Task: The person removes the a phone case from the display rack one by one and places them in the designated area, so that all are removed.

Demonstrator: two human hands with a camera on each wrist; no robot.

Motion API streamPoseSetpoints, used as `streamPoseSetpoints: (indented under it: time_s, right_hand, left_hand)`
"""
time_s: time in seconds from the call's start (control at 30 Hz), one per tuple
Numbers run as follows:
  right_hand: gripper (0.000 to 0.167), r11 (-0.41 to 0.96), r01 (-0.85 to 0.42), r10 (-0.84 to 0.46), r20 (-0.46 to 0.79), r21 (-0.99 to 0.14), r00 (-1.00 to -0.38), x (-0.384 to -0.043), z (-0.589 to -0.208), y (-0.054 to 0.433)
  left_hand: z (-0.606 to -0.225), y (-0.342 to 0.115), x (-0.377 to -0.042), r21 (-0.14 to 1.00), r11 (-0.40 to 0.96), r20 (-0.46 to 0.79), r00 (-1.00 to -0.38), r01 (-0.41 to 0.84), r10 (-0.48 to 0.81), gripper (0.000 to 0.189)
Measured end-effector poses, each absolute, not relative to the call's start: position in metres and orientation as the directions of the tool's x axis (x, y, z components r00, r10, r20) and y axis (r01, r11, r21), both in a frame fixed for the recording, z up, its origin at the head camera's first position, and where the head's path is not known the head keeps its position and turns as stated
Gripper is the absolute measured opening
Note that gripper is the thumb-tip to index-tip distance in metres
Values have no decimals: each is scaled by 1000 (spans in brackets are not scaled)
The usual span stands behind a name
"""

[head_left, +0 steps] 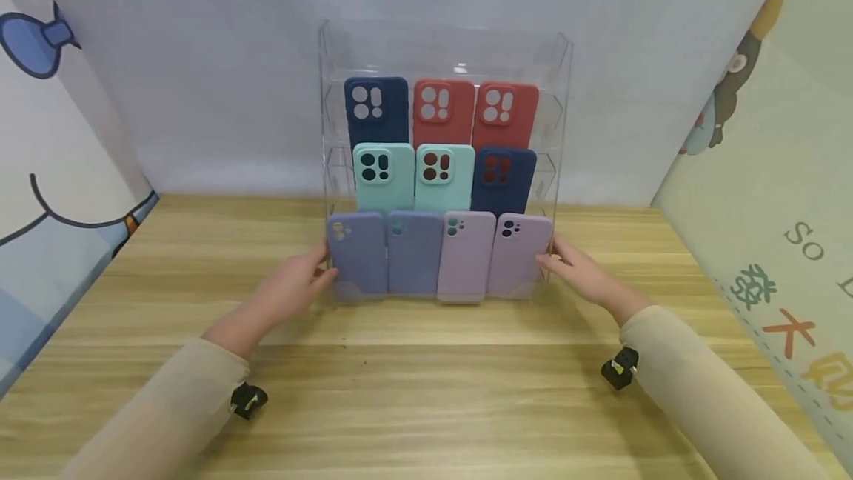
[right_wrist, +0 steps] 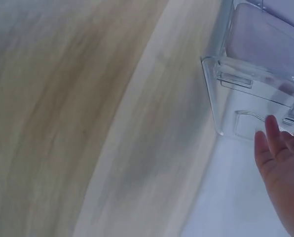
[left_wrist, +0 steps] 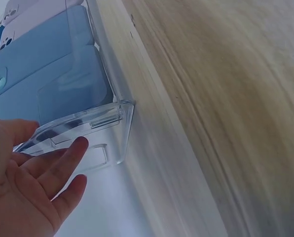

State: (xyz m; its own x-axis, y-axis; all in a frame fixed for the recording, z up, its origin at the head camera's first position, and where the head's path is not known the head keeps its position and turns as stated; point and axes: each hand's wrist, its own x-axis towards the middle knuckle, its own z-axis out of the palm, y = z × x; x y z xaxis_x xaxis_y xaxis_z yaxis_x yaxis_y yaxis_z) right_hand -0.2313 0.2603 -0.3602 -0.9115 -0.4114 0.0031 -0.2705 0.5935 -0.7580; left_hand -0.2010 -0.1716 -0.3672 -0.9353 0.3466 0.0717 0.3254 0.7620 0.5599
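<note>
A clear acrylic display stand [head_left: 445, 47] stands upright on the table, with phone cases in stepped rows. My left hand [head_left: 298, 281] holds its left side low down, thumb near the front periwinkle case [head_left: 358, 258]. In the left wrist view, the left thumb [left_wrist: 24, 131] reaches over the clear side edge while the outer fingers spread beside it. On the opposite side, my right hand [head_left: 581, 270] grips the stand, thumb by the lilac case [head_left: 518, 258]. The right fingers [right_wrist: 274, 136] lie along the side panel in the right wrist view.
Navy [head_left: 393, 110] and red cases [head_left: 445, 121] fill the upper row; mint cases [head_left: 384, 191] and a navy one stand in the middle row. A white backdrop [head_left: 220, 95] hangs behind. The wood-grain table [head_left: 426, 398] extends in front, with printed panels [head_left: 766, 191] at both sides.
</note>
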Motion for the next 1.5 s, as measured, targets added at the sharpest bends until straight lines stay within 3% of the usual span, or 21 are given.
streamPoseSetpoints:
  time_s: [0.37, 0.7, 0.97, 1.13, 1.27, 1.5]
  right_hand:
    - [64, 443, -201, -286, 75, -873, -955, -250, -359, 249]
    - [76, 158, -47, -265, 4, -986, -964, -262, -360, 237]
    - [75, 195, -60, -102, 40, -979, -994, -260, -364, 226]
    - [75, 263, -78, -41, 69, -962, -997, -258, -370, 224]
    - [74, 305, -90, -9, 92, -948, -996, -258, -370, 222]
    - [73, 386, -99, 40, 123, -917, -992, -257, -369, 220]
  left_hand:
    - [-366, -169, -203, 596, 741, 29, -931, 309, 364, 55]
    - [-341, -170, -211, 526, 761, 272, -923, 380, 273, 59]
    - [-342, -167, -213, 542, 752, 280, -924, 375, 260, 60]
    - [-346, -164, -209, 411, 813, 397, -884, 412, 248, 66]
    - [-346, -161, -208, 303, 851, 499, -832, 429, 242, 48]
    - [-341, -154, -207, 296, 835, 573, -786, 464, 234, 29]
